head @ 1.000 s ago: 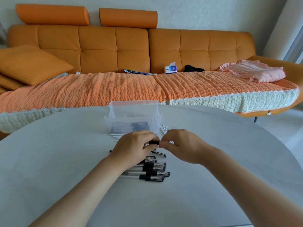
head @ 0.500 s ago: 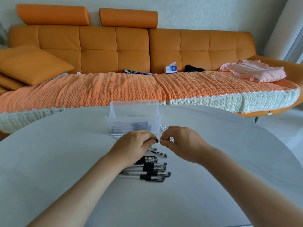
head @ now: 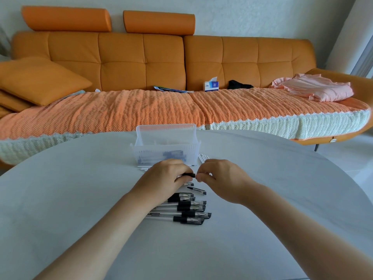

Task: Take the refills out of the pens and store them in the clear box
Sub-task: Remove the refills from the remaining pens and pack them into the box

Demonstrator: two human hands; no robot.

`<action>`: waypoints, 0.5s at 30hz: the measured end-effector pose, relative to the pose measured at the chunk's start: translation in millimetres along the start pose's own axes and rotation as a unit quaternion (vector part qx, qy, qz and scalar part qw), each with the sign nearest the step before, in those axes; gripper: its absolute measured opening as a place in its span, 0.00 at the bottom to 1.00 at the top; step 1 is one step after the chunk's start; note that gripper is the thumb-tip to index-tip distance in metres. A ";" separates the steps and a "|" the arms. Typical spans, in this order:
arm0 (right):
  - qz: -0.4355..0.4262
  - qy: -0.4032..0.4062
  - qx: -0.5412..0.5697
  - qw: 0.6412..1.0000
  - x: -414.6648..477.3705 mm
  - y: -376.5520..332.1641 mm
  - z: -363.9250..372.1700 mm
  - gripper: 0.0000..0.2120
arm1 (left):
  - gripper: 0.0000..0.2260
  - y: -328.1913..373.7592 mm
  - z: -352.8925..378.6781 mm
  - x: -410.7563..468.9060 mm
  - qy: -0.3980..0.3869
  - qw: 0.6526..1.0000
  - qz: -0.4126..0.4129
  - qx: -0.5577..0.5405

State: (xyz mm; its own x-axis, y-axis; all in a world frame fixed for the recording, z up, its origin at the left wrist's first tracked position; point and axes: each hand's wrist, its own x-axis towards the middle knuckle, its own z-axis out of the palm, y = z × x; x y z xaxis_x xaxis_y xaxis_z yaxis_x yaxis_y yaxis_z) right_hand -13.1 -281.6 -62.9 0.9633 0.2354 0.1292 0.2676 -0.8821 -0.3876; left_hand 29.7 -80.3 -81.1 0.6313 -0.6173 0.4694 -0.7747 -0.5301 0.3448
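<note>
The left hand [head: 165,176] is curled round the black grip of a clear plastic pen [head: 189,175], and the right hand [head: 220,176] pinches its tip end. Neither has shifted much in the last second, so I'd say the refill is not yet out. The ribbed clear plastic box [head: 165,152] stands just beyond.

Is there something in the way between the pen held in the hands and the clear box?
Nothing visible blocks it. The pen, between left hand and right hand, is just before the clear box, open on top. Only thin white sticks lie flat at its foot.
</note>
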 end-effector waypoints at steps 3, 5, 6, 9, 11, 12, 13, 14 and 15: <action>0.025 -0.016 0.036 0.999 0.8 -1.1 0.1 0.09 | 0.05 -3.2 -2.1 -2.4 0.020 0.999 0.007 0.048; 0.027 -0.016 -0.003 0.999 1.1 -0.5 0.8 0.12 | 0.05 -7.0 -5.7 -7.2 0.029 0.996 -0.006 0.086; 0.031 -0.013 -0.024 0.999 0.9 0.1 1.2 0.15 | 0.05 -9.6 -7.8 -10.1 0.031 0.995 -0.021 0.093; 0.036 -0.018 -0.061 0.997 1.1 1.0 4.0 0.15 | 0.04 -17.5 -13.6 -17.8 0.027 0.994 -0.067 0.085; 0.028 -0.031 -0.079 0.996 1.3 0.7 6.5 0.14 | 0.04 -20.5 -15.8 -22.4 0.018 0.994 -0.086 0.067; 0.022 -0.036 -0.082 0.996 1.4 0.2 7.5 0.14 | 0.04 -21.3 -16.2 -24.4 0.012 0.994 -0.091 0.054; 0.017 -0.042 -0.085 0.995 1.4 -0.3 8.1 0.13 | 0.04 -21.9 -16.3 -25.9 0.007 0.995 -0.093 0.043; 0.011 -0.045 -0.088 0.995 1.3 -0.9 8.5 0.12 | 0.05 -22.7 -16.0 -27.0 0.001 0.995 -0.094 0.035; 0.010 -0.049 -0.087 0.995 1.2 -1.6 8.3 0.11 | 0.05 -23.0 -15.6 -27.7 -0.003 0.995 -0.094 0.030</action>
State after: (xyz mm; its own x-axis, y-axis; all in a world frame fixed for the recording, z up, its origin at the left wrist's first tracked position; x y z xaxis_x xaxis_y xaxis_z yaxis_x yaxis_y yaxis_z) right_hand -12.2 -276.5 -69.7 0.9680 0.2490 0.0309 0.2495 -0.9422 -0.2236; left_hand 29.4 -41.9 -89.4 0.7654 -0.5071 0.3962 -0.6392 -0.6705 0.3766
